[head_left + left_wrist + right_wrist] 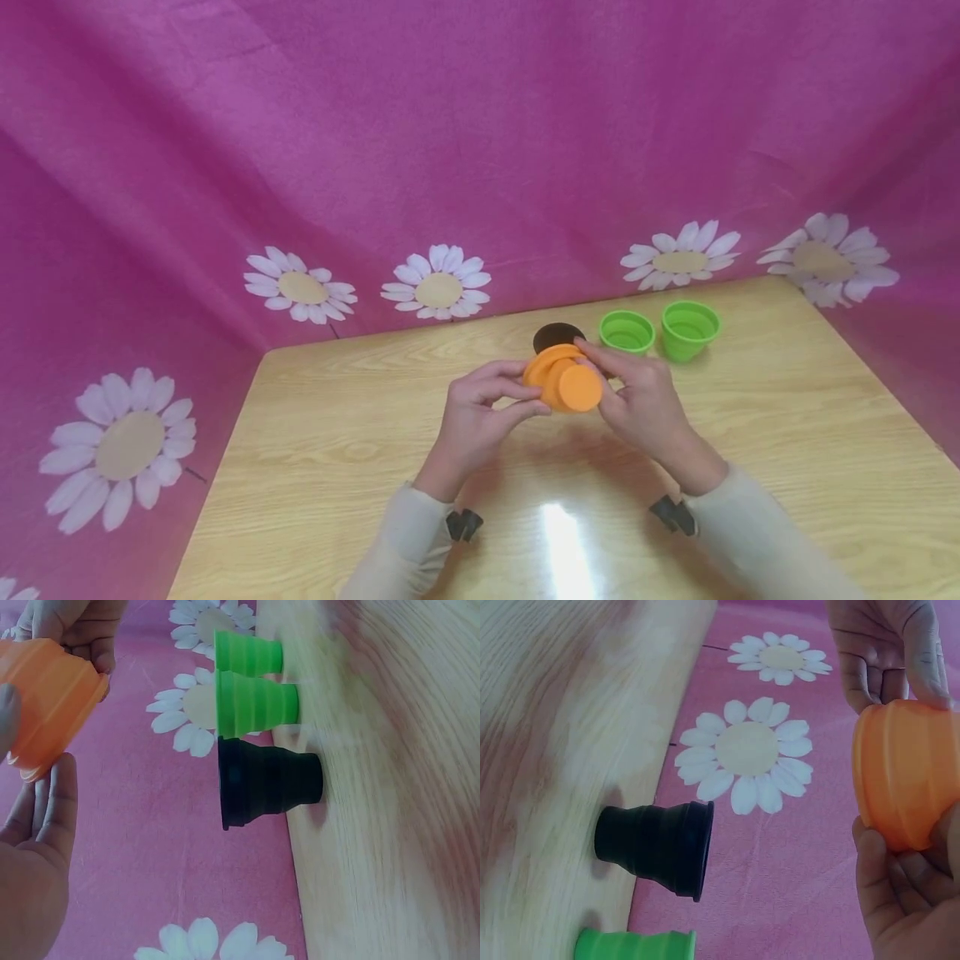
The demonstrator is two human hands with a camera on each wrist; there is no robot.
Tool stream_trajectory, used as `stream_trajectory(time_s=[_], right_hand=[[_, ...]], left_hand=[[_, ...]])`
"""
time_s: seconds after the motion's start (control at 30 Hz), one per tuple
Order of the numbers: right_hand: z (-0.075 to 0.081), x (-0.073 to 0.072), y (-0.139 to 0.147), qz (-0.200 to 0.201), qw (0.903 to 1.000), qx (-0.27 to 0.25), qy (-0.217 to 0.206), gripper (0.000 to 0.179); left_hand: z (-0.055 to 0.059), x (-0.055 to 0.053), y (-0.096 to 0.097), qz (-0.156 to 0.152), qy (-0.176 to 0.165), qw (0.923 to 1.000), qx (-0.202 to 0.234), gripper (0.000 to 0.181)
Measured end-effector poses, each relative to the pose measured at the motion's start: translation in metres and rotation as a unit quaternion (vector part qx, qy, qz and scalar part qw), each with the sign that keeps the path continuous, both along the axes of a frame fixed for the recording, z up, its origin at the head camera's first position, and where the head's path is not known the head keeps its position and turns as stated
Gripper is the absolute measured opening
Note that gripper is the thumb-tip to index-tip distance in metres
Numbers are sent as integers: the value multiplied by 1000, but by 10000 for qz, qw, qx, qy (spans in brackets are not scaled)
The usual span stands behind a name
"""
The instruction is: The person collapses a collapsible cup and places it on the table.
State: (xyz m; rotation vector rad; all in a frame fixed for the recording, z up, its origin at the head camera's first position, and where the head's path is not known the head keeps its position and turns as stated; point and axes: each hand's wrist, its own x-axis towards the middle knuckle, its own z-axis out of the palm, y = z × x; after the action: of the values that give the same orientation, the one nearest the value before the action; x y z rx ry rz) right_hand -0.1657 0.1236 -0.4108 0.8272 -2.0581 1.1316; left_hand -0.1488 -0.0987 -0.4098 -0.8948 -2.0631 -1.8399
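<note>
As left hand (487, 404) and right hand (643, 397) pinch orange ribbed cup (562, 383) between them | axis tilted, base (581, 389) wearer-ward, rim (542, 362) away | neither nearer

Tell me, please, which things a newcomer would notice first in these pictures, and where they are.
The bright orange cup would probably catch the eye first, held above the table between the person's left grip and right grip. Beyond it, near the table's far edge, stand a black cup and two green cups in a row. Behind the table hangs a vivid pink cloth with large white daisies.
</note>
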Motion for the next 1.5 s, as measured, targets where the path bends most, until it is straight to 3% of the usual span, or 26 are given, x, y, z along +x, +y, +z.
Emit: stream_trajectory(time_s=[0.2, 0.3, 0.37, 0.47, 0.53, 0.6, 0.7, 0.9, 1.13, 1.27, 1.43, 1.5], right_hand=[[2, 1, -3, 62, 9999, -137, -57, 33], [2, 4, -5, -110, 9973, -425, -584, 33], [2, 6, -6, -28, 9881, -899, -1251, 31], [1, 10, -7, 504, 9601, -1795, -2085, 27], [0, 12, -7, 995, 9443, -2175, -2262, 23], [-2, 14, -7, 1362, 9393, -2226, -2226, 22], [-5, 16, -8, 1459, 9444, -2076, -2091, 23], [-10, 15, -17, 823, 9630, -1922, -1698, 24], [-14, 15, -22, 361, 9765, -1687, -1289, 19], [-13, 16, -23, -25, 9846, -1322, -1146, 14], [-10, 15, -22, -683, 9874, -919, -1092, 10], [-9, 16, -21, -804, 9851, -888, -1236, 10]], left_hand=[[-2, -4, 7, 758, -168, 9970, 44, 12], [-2, -4, 10, 958, -409, 9944, 191, 11], [-2, -4, 12, 1060, -647, 9917, 318, 12], [-1, -5, 12, 1281, -1003, 9853, 516, 13], [0, -6, 12, 1466, -1182, 9803, 597, 13], [0, -7, 12, 1621, -1248, 9768, 629, 12], [1, -8, 13, 1791, -1300, 9736, 562, 11], [3, -6, 17, 1980, -1386, 9695, 399, 13], [5, -4, 18, 2063, -1370, 9682, 350, 13], [7, 0, 18, 2045, -1088, 9727, 102, 12], [9, 6, 19, 1936, -231, 9786, -650, 14], [11, 7, 19, 1885, -314, 9789, -717, 15]])
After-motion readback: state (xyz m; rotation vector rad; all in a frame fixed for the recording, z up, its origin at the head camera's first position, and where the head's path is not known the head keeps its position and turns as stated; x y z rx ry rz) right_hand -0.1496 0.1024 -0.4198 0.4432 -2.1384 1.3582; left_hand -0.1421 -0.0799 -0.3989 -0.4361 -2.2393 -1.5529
